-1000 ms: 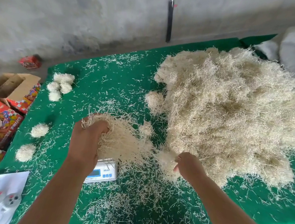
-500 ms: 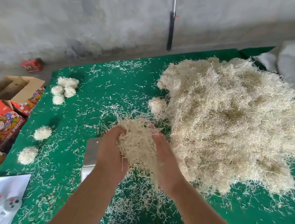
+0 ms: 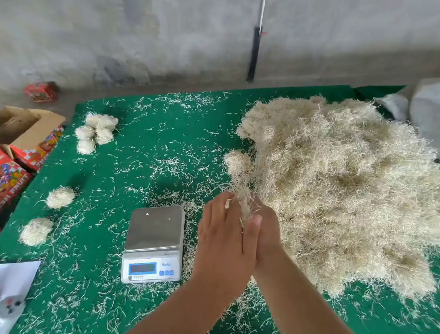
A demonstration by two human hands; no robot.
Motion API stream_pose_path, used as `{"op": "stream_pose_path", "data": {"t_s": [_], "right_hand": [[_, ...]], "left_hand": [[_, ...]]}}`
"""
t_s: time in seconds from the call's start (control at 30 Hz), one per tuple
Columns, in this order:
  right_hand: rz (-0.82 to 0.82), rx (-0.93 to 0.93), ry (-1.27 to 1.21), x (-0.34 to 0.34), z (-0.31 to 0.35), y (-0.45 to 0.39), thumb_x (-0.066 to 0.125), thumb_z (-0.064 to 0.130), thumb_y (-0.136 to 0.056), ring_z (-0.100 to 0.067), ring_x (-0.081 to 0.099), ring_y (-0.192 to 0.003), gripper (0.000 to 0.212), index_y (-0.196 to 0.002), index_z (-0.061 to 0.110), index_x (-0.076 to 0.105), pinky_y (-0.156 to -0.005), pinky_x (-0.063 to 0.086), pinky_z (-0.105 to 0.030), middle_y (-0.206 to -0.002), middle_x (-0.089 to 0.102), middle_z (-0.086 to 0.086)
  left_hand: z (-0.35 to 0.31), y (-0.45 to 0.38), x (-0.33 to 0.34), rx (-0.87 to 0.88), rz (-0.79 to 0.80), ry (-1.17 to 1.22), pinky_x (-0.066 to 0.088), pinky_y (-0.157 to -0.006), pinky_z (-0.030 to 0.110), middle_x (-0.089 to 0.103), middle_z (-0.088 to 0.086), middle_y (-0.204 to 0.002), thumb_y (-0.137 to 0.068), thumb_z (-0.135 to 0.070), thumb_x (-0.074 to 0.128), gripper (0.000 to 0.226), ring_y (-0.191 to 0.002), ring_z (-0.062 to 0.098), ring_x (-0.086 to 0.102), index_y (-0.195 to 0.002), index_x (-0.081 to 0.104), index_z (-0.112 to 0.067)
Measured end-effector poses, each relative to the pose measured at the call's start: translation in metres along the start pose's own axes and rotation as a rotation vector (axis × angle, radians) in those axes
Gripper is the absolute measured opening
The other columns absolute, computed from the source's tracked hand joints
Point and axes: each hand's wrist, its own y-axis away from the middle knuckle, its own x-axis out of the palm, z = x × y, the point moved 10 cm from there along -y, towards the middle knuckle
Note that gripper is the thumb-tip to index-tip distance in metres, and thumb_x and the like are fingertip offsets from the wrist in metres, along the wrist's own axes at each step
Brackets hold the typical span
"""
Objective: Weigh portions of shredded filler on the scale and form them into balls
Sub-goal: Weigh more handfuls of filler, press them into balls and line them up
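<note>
My left hand (image 3: 224,236) and right hand (image 3: 267,232) are pressed palm to palm just right of the scale (image 3: 154,241), fingers fairly straight, squeezing a portion (image 3: 243,203) of filler between them. Only a tuft shows, sticking out past my fingertips; the rest is hidden between my palms, so I can't tell how round it is yet. What shows runs lengthwise away from me, along my fingers, more a flattened wad than a ball.

The scale's pan sits bare beside my left hand; its display is too small to read.

Risks, as I judge them: the strands are springy and loose, so if I ease my palms apart too soon the wad may fluff open. Strands poking out at the tips could drop onto the green table (image 3: 162,140), making the portion lighter than it was weighed. Pressing flat rather than rolling would likely leave a pancake.

Further off, the big pile (image 3: 344,191) lies to my right. On the left lie two finished balls (image 3: 60,197), and beyond them a cluster of four (image 3: 97,132).
</note>
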Motion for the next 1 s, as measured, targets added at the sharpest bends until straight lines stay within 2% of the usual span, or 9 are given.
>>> {"op": "stream_pose_path", "data": {"t_s": [0.13, 0.27, 0.43, 0.5, 0.6, 0.67, 0.73, 0.9, 1.0], "right_hand": [[0.006, -0.059, -0.002, 0.006, 0.008, -0.002, 0.042, 0.013, -0.101, -0.021, 0.062, -0.067, 0.033, -0.093, 0.014, 0.073, -0.055, 0.051, -0.029, -0.08, 0.063, -0.01], [-0.08, -0.087, -0.095, -0.001, 0.034, 0.002, 0.037, 0.035, -0.109, -0.027, 0.074, -0.083, 0.039, -0.123, 0.008, 0.062, -0.066, 0.058, -0.034, -0.09, 0.075, -0.01], [0.07, -0.085, -0.265, 0.026, 0.057, 0.014, 0.043, 0.044, -0.106, -0.014, 0.06, -0.049, 0.038, -0.09, 0.016, 0.062, -0.048, 0.053, -0.024, -0.064, 0.064, -0.002], [0.054, -0.087, -0.11, 0.034, 0.051, 0.017, 0.041, 0.038, -0.106, -0.023, 0.072, -0.074, 0.037, -0.105, 0.011, 0.066, -0.068, 0.063, -0.037, -0.086, 0.073, -0.013], [-0.071, -0.193, 0.261, 0.031, 0.049, 0.018, 0.041, 0.026, -0.102, -0.044, 0.066, -0.117, 0.04, -0.13, 0.006, 0.062, -0.105, 0.05, -0.066, -0.131, 0.063, -0.032], [-0.021, -0.316, 0.501, 0.041, 0.044, 0.018, 0.039, 0.026, -0.105, -0.037, 0.075, -0.1, 0.032, -0.112, 0.023, 0.07, -0.089, 0.058, -0.067, -0.108, 0.071, -0.023], [-0.015, -0.544, 0.793, 0.051, 0.05, 0.026, 0.038, 0.024, -0.11, -0.017, 0.076, -0.098, 0.034, -0.129, 0.034, 0.065, -0.079, 0.066, -0.046, -0.095, 0.071, 0.002], [0.026, -0.811, 1.207, 0.065, 0.05, 0.037, 0.025, 0.037, -0.104, -0.014, 0.025, -0.154, 0.066, -0.167, 0.02, 0.018, -0.128, 0.026, -0.047, -0.166, 0.03, 0.002], [0.144, -0.668, 1.09, 0.066, 0.037, 0.035, 0.04, 0.023, -0.107, -0.019, 0.009, -0.161, 0.072, -0.168, 0.03, 0.003, -0.13, 0.019, -0.053, -0.174, 0.014, 0.004]], "left_hand": [[0.011, -0.005, -0.01, -0.015, 0.001, 0.281, 0.046, -0.108, 0.024, 0.043, -0.029, -0.142, -0.108, -0.05, 0.039, 0.04, -0.129, -0.015, 0.043, -0.137, 0.059, -0.032], [0.038, 0.002, -0.042, -0.062, -0.179, 0.462, 0.057, -0.072, 0.019, 0.065, -0.031, -0.125, -0.102, -0.04, 0.062, 0.033, -0.095, -0.007, 0.067, -0.133, 0.058, -0.051], [0.084, 0.025, 0.031, -0.833, 0.233, 1.297, 0.058, -0.088, 0.049, 0.072, 0.008, -0.127, -0.096, -0.062, 0.053, 0.055, -0.115, 0.024, 0.07, -0.129, 0.064, -0.02], [0.061, 0.041, 0.06, -1.045, 0.472, 1.638, 0.054, -0.092, 0.065, 0.063, 0.018, -0.135, -0.096, -0.074, 0.046, 0.075, -0.122, 0.041, 0.066, -0.134, 0.059, -0.01], [0.037, 0.03, 0.053, -0.994, 0.558, 1.924, 0.053, -0.092, 0.067, 0.062, 0.027, -0.14, -0.098, -0.071, 0.048, 0.076, -0.122, 0.049, 0.064, -0.141, 0.06, -0.008], [0.036, 0.015, 0.043, -0.943, 0.514, 1.896, 0.054, -0.094, 0.067, 0.059, 0.027, -0.144, -0.102, -0.072, 0.038, 0.077, -0.127, 0.048, 0.061, -0.148, 0.054, -0.012], [0.044, 0.002, 0.032, -0.953, 0.391, 1.739, 0.052, -0.102, 0.063, 0.064, 0.023, -0.14, -0.1, -0.075, 0.035, 0.078, -0.125, 0.044, 0.064, -0.146, 0.058, -0.016], [0.049, -0.018, -0.001, -0.77, 0.041, 1.424, 0.037, -0.118, 0.059, 0.059, 0.005, -0.149, -0.085, -0.081, 0.059, 0.079, -0.14, 0.028, 0.054, -0.146, 0.057, -0.032], [0.05, -0.028, -0.009, -0.688, -0.011, 1.201, 0.05, -0.099, 0.047, 0.072, -0.007, -0.116, -0.094, -0.071, 0.056, 0.029, -0.111, 0.014, 0.065, -0.099, 0.075, -0.05]]}}
